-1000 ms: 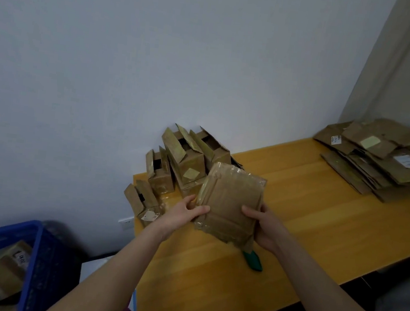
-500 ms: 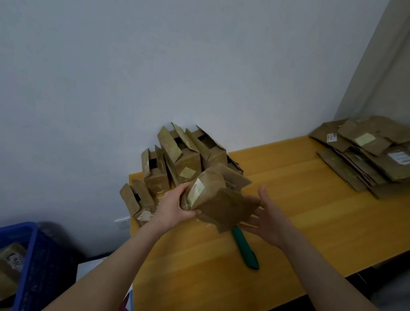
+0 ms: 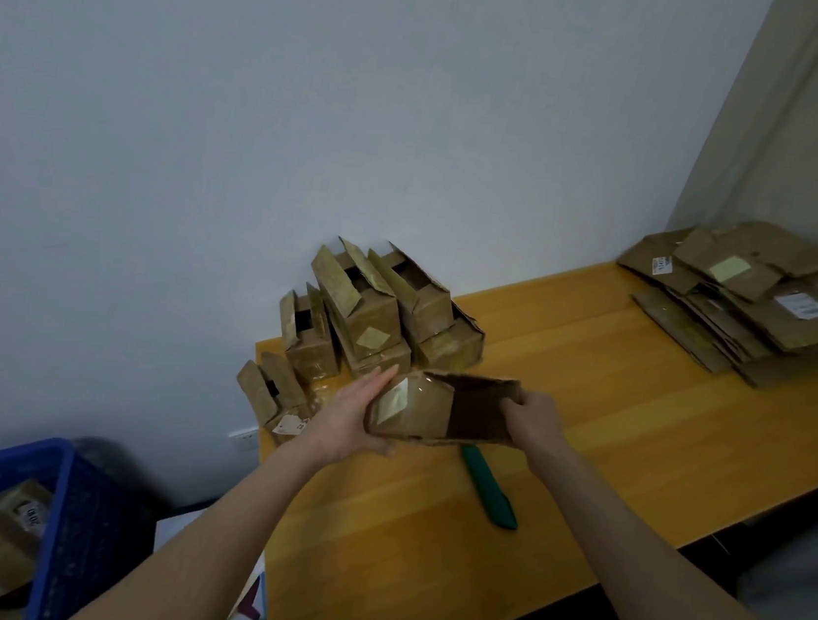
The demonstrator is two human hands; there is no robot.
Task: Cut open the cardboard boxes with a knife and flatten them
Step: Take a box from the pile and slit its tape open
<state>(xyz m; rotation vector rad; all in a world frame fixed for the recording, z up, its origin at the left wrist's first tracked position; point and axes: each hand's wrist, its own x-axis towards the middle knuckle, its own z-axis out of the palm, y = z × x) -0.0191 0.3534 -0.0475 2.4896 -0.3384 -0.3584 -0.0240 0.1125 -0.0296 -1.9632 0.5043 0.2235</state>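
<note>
I hold a small brown cardboard box [image 3: 415,406] just above the yellow wooden table [image 3: 615,417], its open end turned toward me and a pale label on its left face. My left hand [image 3: 347,418] cups the box's left end, thumb under it and fingers straight along the far side. My right hand [image 3: 530,417] grips the box's right edge with curled fingers. A knife with a green handle [image 3: 491,487] lies on the table just below the box, its blade hidden behind the box.
Several opened boxes [image 3: 369,320] are piled against the wall at the table's far left corner. A stack of flattened cardboard [image 3: 753,300] lies at the far right. A blue crate [image 3: 64,499] with more boxes stands on the floor at lower left.
The box was turned from flat side facing me to open end facing me. My right hand let go, then took hold of its right edge. The knife came into full view.
</note>
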